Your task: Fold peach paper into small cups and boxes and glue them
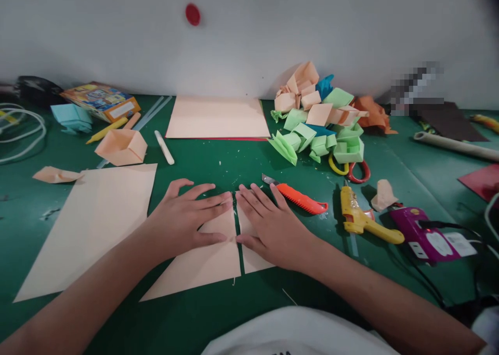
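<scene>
Two pieces of peach paper lie side by side in front of me with a narrow gap between them. My left hand (191,217) rests with spread fingers on the left piece of paper (206,266). Lying flat on the right piece of paper (253,261) is my right hand (273,222), its fingers stretched out. Both thumbs point at the gap. Just beyond my right fingertips is an orange utility knife (302,198) with some blade showing. A larger peach sheet (93,220) lies to the left, partly behind my left forearm.
Folded paper pieces (319,116) are heaped at the back right, near scissors (358,172). A yellow glue gun (358,217) and a purple power strip (427,235) with cables lie right. Peach sheets (218,117) lie against the wall. A paper box (121,148) and white stick (163,147) are left.
</scene>
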Tool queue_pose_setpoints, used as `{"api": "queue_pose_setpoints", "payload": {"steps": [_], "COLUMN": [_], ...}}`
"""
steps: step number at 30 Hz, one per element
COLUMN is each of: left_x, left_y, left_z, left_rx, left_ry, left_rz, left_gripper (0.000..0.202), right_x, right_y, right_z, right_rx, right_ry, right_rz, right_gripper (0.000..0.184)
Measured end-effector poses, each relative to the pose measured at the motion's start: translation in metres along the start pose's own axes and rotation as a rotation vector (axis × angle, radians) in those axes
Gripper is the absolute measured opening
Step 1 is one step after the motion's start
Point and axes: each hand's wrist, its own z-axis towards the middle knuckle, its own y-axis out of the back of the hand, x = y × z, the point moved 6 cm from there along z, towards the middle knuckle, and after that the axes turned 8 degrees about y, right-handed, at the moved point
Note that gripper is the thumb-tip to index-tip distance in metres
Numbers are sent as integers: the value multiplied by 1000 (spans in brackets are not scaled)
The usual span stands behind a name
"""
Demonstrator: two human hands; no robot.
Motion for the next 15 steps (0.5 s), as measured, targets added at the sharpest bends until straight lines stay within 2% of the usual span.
{"api": "queue_pose_setpoints", "payload": {"steps": [6,15], "left_x": [-1,-4], "left_y": [1,3], "left_z": [0,0], "left_rx": [-20,-51], "left_ry": [-10,21], "left_rz": [10,32], "left_gripper": [57,49], "right_x": [-1,-7], "right_y": [3,18], "right_z": [-2,14], "right_rx": [-22,-93], "right_ry": [-6,-69], "right_rz": [15,11], "right_gripper": [75,64]}}
